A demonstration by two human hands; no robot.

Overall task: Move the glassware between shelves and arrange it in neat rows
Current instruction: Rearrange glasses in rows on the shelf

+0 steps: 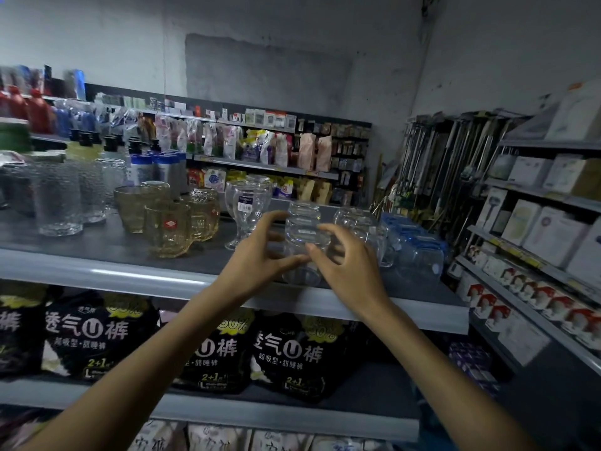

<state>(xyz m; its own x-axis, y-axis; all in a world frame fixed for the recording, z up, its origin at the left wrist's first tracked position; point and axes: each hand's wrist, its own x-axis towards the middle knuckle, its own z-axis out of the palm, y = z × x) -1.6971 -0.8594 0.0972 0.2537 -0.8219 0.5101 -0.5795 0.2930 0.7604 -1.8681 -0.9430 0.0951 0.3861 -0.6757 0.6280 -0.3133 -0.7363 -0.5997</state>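
Observation:
A row of clear tumblers (303, 229) stands upside down on the grey top shelf (97, 271), running back from the front edge. My left hand (257, 252) and my right hand (348, 265) flank the front tumbler, fingers spread and loosely curled; fingertips of both sit at its sides, and a firm grip does not show. Left of them stand footed goblets (245, 206), amber mugs (169, 232) and tall textured glasses (58, 200). To the right lie more clear tumblers (354, 222) and blue-rimmed glass jugs (419, 252).
Below the top shelf, black diaper packs (97, 336) fill the lower shelf. A side rack (536, 255) of white boxes stands at the right. Mop handles (432, 164) lean in the corner. Bottles and packets line the far aisle shelves.

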